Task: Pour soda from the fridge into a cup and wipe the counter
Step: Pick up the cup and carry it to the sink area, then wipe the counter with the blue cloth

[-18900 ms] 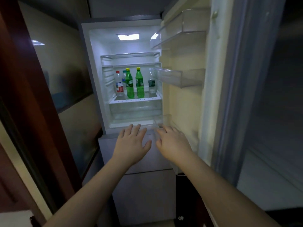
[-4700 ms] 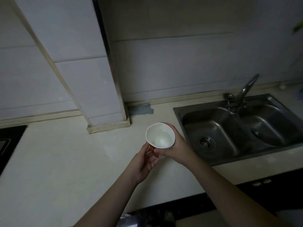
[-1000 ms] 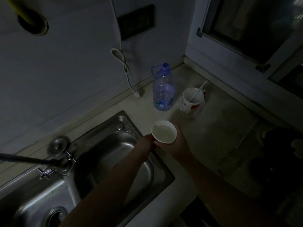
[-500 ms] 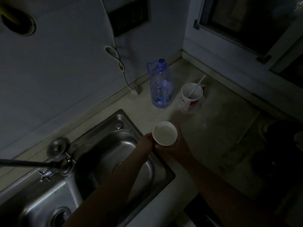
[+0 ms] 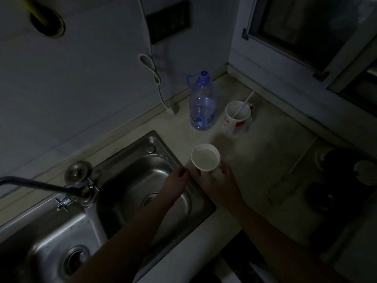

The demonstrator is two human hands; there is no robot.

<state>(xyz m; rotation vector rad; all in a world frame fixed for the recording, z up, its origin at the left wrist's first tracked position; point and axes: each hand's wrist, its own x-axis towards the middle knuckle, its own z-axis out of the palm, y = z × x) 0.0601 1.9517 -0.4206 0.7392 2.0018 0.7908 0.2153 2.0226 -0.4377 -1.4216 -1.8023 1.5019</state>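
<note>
I count two cups: a white cup (image 5: 205, 159) that my right hand (image 5: 221, 184) grips round its side, over the surface (image 5: 265, 160) just beside the sink (image 5: 122, 201), and a red-and-white cup (image 5: 236, 118) with a straw (image 5: 243, 104), standing farther back. One clear water bottle (image 5: 202, 103) stands just beside it. My left hand (image 5: 175, 183) hovers over the basin, fingers loosely bent, holding nothing. One faucet (image 5: 47, 185) reaches left.

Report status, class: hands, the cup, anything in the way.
Right hand has a grip on the cup; left hand beside it over the sink, empty. Cup upright, above counter. Bottle and straw cup stand behind.
</note>
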